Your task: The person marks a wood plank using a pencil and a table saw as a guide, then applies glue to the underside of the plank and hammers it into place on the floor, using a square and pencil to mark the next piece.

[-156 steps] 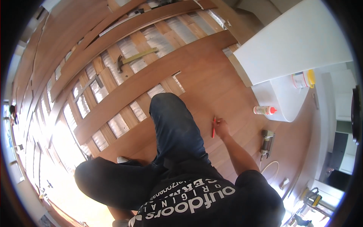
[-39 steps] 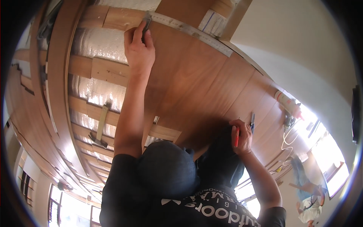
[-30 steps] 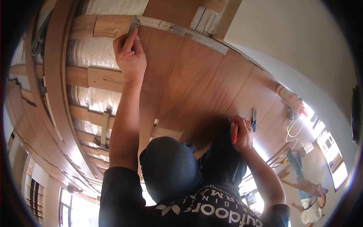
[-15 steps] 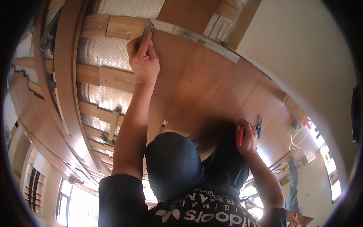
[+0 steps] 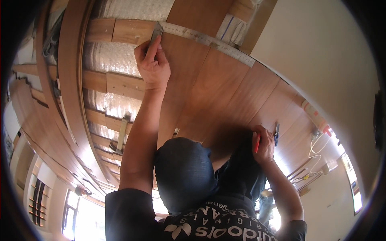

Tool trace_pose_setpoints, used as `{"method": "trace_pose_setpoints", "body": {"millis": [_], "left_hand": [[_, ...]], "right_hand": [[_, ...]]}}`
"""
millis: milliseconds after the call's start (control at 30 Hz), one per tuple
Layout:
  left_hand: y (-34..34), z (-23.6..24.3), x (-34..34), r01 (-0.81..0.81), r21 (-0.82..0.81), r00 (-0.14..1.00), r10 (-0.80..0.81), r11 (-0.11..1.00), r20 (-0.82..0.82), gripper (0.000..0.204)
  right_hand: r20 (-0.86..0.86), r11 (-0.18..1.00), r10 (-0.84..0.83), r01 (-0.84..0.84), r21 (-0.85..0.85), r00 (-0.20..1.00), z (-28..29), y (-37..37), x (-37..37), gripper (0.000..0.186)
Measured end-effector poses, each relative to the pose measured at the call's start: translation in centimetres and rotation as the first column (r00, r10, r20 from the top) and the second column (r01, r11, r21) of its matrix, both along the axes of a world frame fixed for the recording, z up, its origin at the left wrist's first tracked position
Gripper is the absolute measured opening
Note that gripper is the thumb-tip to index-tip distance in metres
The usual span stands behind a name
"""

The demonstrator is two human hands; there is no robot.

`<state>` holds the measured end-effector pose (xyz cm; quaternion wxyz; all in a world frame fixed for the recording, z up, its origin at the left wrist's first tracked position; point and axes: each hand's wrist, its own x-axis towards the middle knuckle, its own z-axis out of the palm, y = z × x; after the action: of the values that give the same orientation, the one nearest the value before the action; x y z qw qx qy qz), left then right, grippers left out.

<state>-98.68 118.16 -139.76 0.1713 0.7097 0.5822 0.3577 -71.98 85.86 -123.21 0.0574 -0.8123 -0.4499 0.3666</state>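
Low in the middle of the frame is the person's bent knee in dark blue trousers (image 5: 183, 172), with the black shirt with white print (image 5: 209, 227) along the bottom edge.

Just right of the knee, the right hand (image 5: 263, 142) is curled shut around a thin red pencil (image 5: 256, 143) and rests on the smooth brown wooden floor boards (image 5: 225, 96). A small dark blue tool (image 5: 276, 134) lies on the boards just beside that hand; it is too small to tell more.

Further right, near the pale wall, lie a white cord (image 5: 317, 146) and a long white tube with an orange band and a red tip (image 5: 317, 118) — a slim round package pointing to the lower right.

On the left, bare wooden beams (image 5: 120, 84) cross shiny silver padding (image 5: 108, 60), and a hammer (image 5: 122, 134) lies there.

Far up, the left arm reaches to the top of the frame. The left hand (image 5: 152, 64) presses its fingers on the end of a long grey metal ruler (image 5: 209, 41) — the ruler lies flat across the far edge of the boards, running to the upper right.
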Motion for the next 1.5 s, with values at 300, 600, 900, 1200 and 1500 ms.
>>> {"method": "trace_pose_setpoints", "body": {"millis": [300,600,900,1200,1500], "left_hand": [[0.07,-0.05,-0.08,0.011,0.0,1.0,-0.011,1.0,0.01,0.035],[0.03,-0.08,0.01,0.008,-0.002,1.0,-0.008,1.0,0.02,0.034],[0.12,0.12,-0.12,0.02,-0.007,1.0,-0.02,1.0,0.003,0.03],[0.05,-0.06,-0.3,0.033,-0.001,0.999,-0.033,0.999,-0.011,0.035],[0.03,-0.17,-0.13,0.041,0.028,0.999,-0.041,0.999,-0.015,0.036]], "right_hand": [[-0.027,1.0,-0.008,0.008,-0.009,1.0,-0.07,-0.04,0.31,0.021],[-0.011,0.999,-0.01,0.009,-0.037,1.0,0.08,0.26,0.43,0.023],[-0.025,0.999,-0.018,0.017,-0.04,1.0,-0.17,0.17,0.5,0.022],[-0.021,0.999,-0.007,0.007,-0.037,1.0,0.15,0.7,0.28,0.022],[-0.018,0.999,0.005,-0.005,-0.044,1.0,0.02,0.52,0.34,0.022]]}}
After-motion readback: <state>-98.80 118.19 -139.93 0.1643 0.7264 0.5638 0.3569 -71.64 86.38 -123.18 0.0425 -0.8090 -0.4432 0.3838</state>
